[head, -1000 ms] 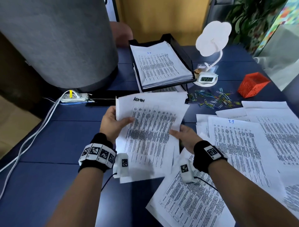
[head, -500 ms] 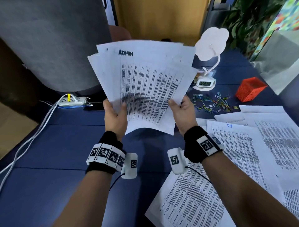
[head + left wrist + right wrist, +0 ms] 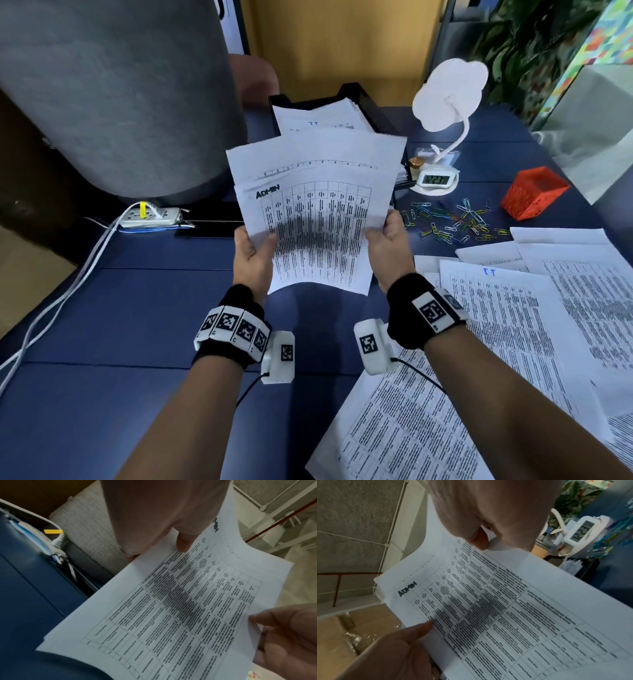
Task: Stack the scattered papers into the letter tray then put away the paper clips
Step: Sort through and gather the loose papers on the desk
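Both hands hold a small sheaf of printed papers (image 3: pixel 315 219) up above the blue desk, its top sheet marked ADMIN. My left hand (image 3: pixel 253 255) pinches its left edge with the thumb on top, and my right hand (image 3: pixel 387 246) pinches its right edge. In the wrist views the sheaf (image 3: pixel 180 608) (image 3: pixel 496 608) fills the frame. Behind it stands the black letter tray (image 3: pixel 373 102) with a pile of sheets inside. Coloured paper clips (image 3: pixel 448 219) lie scattered to the right. More loose papers (image 3: pixel 513 325) cover the desk's right side.
An orange mesh cup (image 3: pixel 534 192) sits beyond the clips. A white cloud-shaped lamp (image 3: pixel 448 92) and a small clock (image 3: pixel 435 180) stand right of the tray. A large grey cylinder (image 3: pixel 116 96) rises at the left, with a power strip (image 3: pixel 150 216) and cables at its foot.
The sheaf was raised off the desk and held high with both hands; it has now come down and tilted forward, toward the tray.
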`<action>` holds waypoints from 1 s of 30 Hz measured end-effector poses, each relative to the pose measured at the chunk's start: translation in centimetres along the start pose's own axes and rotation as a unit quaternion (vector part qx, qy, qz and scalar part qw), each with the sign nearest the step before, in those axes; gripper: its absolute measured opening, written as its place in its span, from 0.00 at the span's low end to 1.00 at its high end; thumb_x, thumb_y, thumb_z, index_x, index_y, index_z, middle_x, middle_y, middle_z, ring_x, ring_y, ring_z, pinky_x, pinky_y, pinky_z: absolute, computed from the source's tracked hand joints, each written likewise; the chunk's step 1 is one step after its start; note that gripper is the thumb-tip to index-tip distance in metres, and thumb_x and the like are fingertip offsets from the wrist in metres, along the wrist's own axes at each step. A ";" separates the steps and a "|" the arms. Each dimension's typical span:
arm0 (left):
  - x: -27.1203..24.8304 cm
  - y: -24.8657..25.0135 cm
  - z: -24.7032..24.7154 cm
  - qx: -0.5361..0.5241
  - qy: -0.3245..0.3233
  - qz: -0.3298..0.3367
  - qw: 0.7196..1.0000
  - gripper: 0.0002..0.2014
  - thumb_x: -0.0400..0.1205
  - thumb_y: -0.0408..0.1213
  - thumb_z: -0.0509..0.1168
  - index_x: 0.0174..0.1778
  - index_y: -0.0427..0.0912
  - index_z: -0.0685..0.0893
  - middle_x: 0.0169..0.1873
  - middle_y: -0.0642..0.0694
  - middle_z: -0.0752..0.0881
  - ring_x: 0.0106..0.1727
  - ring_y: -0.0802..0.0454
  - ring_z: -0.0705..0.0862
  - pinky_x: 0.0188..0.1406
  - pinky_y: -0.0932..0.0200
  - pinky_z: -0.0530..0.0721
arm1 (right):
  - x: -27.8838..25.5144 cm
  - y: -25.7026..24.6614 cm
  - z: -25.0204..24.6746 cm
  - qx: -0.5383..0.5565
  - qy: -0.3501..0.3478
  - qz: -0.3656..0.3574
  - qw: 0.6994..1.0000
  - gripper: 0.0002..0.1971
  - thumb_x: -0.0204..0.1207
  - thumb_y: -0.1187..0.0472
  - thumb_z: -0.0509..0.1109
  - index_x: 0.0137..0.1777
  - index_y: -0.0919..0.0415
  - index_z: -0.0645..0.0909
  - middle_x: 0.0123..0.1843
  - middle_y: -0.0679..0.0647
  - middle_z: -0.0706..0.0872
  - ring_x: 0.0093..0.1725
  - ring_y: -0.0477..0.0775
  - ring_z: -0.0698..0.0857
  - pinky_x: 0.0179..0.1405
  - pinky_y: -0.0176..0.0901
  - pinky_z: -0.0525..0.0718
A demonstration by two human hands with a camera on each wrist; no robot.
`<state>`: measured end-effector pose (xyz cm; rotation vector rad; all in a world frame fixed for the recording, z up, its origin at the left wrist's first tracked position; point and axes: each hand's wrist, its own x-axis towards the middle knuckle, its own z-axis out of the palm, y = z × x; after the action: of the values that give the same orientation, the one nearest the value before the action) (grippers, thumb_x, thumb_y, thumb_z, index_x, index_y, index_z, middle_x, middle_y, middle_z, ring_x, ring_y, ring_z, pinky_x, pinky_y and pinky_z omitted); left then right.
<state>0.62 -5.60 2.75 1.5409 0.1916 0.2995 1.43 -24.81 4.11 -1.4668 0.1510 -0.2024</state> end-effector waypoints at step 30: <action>5.1 0.3 3.1 0.122 -0.052 -0.074 0.988 0.29 0.78 0.29 0.68 0.71 0.45 0.62 0.48 0.44 0.84 0.44 0.51 0.84 0.41 0.58 0.85 | 2.6 4.8 -3.8 0.035 0.034 0.196 0.979 0.08 0.84 0.67 0.59 0.42 0.60 0.73 0.32 0.59 0.80 0.20 0.41 0.82 0.19 0.31 0.77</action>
<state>6.42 -6.92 3.43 1.7696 0.2680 0.0792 3.30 -28.64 -0.98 -1.3316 0.4804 0.0629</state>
